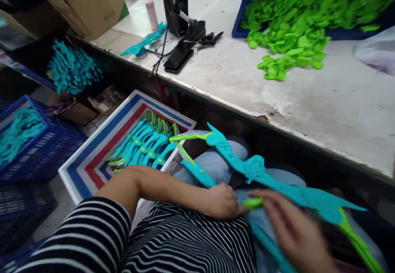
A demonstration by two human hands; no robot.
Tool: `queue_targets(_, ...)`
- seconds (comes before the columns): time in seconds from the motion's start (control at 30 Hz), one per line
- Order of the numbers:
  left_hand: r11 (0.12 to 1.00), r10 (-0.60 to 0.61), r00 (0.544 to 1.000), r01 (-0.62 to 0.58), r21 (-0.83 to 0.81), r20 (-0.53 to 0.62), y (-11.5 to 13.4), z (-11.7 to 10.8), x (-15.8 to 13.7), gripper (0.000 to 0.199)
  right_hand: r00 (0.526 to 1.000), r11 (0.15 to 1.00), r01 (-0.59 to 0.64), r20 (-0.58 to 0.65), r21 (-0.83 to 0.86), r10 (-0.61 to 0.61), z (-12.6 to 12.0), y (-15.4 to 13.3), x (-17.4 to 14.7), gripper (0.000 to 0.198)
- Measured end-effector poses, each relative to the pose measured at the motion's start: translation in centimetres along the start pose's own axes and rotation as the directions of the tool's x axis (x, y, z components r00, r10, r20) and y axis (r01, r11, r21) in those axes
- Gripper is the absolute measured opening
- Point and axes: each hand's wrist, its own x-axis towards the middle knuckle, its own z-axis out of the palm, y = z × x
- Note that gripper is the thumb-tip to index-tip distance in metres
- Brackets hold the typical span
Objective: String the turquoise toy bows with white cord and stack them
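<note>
My left hand (222, 201) is closed around a slim turquoise plastic bow-shaped piece (200, 174) that lies over my lap and runs on beneath my right hand. My right hand (293, 227), smeared by motion, pinches a small bright green plastic part (253, 203) close to the left fingertips. Just beyond both hands, a second long turquoise bow-shaped piece (254, 169) rests across my knees, with lime green arms at its two ends. What exactly the green part touches is hidden by the fingers.
On my left stands a striped box (75, 178) holding several turquoise-and-green bow-shaped pieces (151, 141). The worktable (345, 100) carries a blue bin (239, 26) of green parts, a phone (179, 61) and a black stand (182, 17). Blue crates (46, 153) sit at far left.
</note>
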Motion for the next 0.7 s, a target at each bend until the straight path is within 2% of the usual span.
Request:
queue_targets(0.03,1.000,-0.006,1.000,0.006,0.029,-0.015,0.1,0.5,0.0,0.026,0.995,0.996,0.080,0.054,0.034,-0.081,2.2,-0.6,-3.2,0.022)
queue_targets(0.07,0.998,-0.019,0.999,0.021,0.065,-0.039,0.3,1.1,-0.1,0.026,0.996,0.996,0.084,0.028,0.031,-0.085,4.3,-1.0,-6.0,0.023)
queue_targets(0.1,0.993,-0.038,0.996,0.046,0.106,-0.079,0.5,1.7,-0.2,0.028,0.994,0.998,0.062,-0.088,0.025,-0.060,6.2,-1.2,-8.3,0.025)
queue_targets(0.17,0.978,-0.067,0.980,0.101,0.181,-0.187,0.8,3.0,-0.6,0.033,0.977,0.999,-0.043,-0.208,0.015,0.045,9.1,-1.5,-11.1,0.024)
queue_targets(0.27,0.962,-0.038,0.958,0.112,0.248,-0.284,0.7,4.2,-1.3,0.037,0.939,0.982,-0.184,-0.288,0.045,0.189,10.6,-2.2,-12.4,0.021)
queue_targets(0.37,0.961,-0.002,0.957,0.082,0.266,-0.289,0.2,4.3,-1.8,0.037,0.908,0.931,-0.332,-0.216,0.153,0.360,10.0,-3.7,-12.6,0.027)
queue_targets(0.47,0.977,-0.043,0.972,0.089,0.194,-0.229,-0.2,3.0,-2.0,0.038,0.865,0.835,-0.462,-0.057,0.300,0.499,9.3,-5.0,-13.6,0.032)
queue_targets(0.53,0.993,-0.073,0.990,0.084,0.085,-0.120,-0.4,1.3,-2.1,0.037,0.846,0.795,-0.508,0.020,0.331,0.532,9.0,-5.4,-14.4,0.035)
queue_targets(0.6,0.996,-0.074,0.997,0.076,-0.044,0.028,-0.8,-0.6,-2.2,0.035,0.848,0.809,-0.514,0.023,0.287,0.530,8.7,-5.7,-15.0,0.037)
queue_targets(0.7,0.971,0.016,0.977,0.035,-0.238,0.211,-1.9,-3.0,-1.8,0.046,0.901,0.897,-0.415,-0.069,0.153,0.429,6.8,-6.0,-14.5,0.035)
